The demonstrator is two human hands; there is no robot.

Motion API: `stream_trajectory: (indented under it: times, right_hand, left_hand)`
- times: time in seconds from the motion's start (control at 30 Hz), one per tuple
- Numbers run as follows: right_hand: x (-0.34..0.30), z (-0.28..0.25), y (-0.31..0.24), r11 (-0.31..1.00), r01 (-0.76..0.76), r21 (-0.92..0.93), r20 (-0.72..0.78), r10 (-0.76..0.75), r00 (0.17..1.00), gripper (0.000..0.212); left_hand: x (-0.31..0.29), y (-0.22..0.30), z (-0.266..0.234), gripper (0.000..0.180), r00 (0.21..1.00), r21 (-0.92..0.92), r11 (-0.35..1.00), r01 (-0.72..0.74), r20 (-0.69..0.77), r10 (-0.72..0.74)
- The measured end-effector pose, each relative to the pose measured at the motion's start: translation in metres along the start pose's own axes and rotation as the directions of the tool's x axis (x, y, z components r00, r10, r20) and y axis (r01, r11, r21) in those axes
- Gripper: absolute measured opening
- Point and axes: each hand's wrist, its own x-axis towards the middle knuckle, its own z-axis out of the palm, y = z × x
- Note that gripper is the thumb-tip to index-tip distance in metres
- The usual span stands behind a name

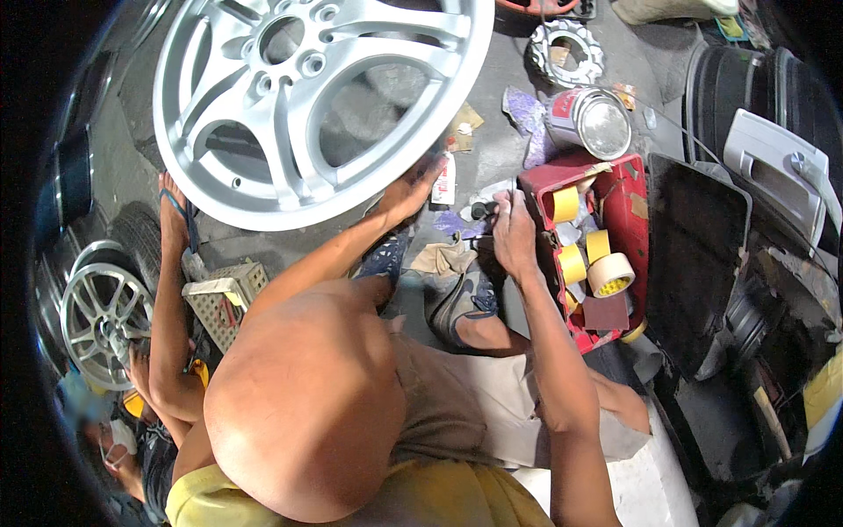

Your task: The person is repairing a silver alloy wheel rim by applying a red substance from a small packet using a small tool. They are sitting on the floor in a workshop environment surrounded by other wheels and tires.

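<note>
"How far are we?"

"Our silver alloy wheel (pixel 303 132) stands before us, evenly coloured; what remains, we cannot tell. Our left hand (pixel 423 186) is at its lower rim, its grip hidden. Our right hand (pixel 514 227) grasps a small black object (pixel 479 211)."

"And around us?"

"Grey floor (pixel 500 79), purple scraps (pixel 526 119), tape rolls (pixel 565 204) inside a red bin (pixel 625 228)."

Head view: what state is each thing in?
Large silver wheel: bare of tyre, spokes facing camera.
Red bin: open, holding tape rolls.
Metal can: closed end facing camera.
Purple scrap: crumpled beside the can.
Right hand: fingers curled at a black piece, grip unclear.
Left hand: by the wheel's edge, fingers partly hidden.
</note>
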Motion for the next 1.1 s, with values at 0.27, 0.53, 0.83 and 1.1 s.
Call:
stream_trajectory:
  times: [0.27, 0.53, 0.83, 1.1]
  right_hand:
    - [-0.010, 0.017, -0.007, 0.862, 0.079, -0.500, -0.022, -0.105, 0.994, 0.035]
    - [0.001, -0.007, -0.028, 0.986, -0.002, 0.169, 0.156, -0.024, 0.988, 0.028]
    - [0.000, -0.024, -0.061, 0.976, 0.070, 0.205, 0.300, -0.131, 0.945, 0.030]
    - [-0.001, -0.017, -0.051, 0.953, -0.092, 0.289, 0.346, -0.015, 0.938, 0.022]
  left_hand:
    - [-0.044, 0.039, -0.046, 0.042, 0.963, -0.191, 0.967, 0.166, 0.243, -0.117]
    - [-0.043, 0.033, -0.053, 0.029, 0.885, -0.236, 0.968, 0.089, 0.465, 0.032]
    - [-0.046, 0.059, -0.067, 0.027, 0.784, -0.179, 0.979, 0.095, 0.620, 0.038]
    - [-0.050, 0.050, -0.055, 0.041, 0.846, -0.110, 0.981, -0.163, 0.496, 0.196]
